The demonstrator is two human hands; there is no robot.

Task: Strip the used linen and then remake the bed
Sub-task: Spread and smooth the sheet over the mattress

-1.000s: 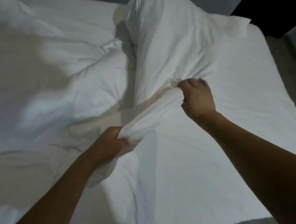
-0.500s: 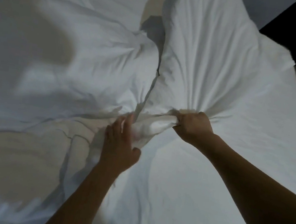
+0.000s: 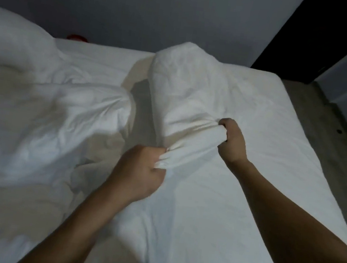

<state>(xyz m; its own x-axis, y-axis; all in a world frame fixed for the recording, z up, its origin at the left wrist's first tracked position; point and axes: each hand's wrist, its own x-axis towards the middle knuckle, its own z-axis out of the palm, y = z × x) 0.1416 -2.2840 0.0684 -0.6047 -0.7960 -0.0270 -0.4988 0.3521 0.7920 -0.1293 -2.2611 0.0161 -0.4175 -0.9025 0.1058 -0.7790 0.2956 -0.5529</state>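
wall (image 3: pixel 140 5): grey | floor (image 3: pixel 324 120): grey-brown (dim light) | doorway (image 3: pixel 291 36): dark

No readable text, label, brand, number or sign can be made out anywhere here, just plain white bedding and bare walls.

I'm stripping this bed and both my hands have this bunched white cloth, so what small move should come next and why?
Probably draw the bunched cloth toward you. The left hand and right hand each grip its gathered end, while its puffed bulk beyond them rests on the bed, so a short pull should slide it free.
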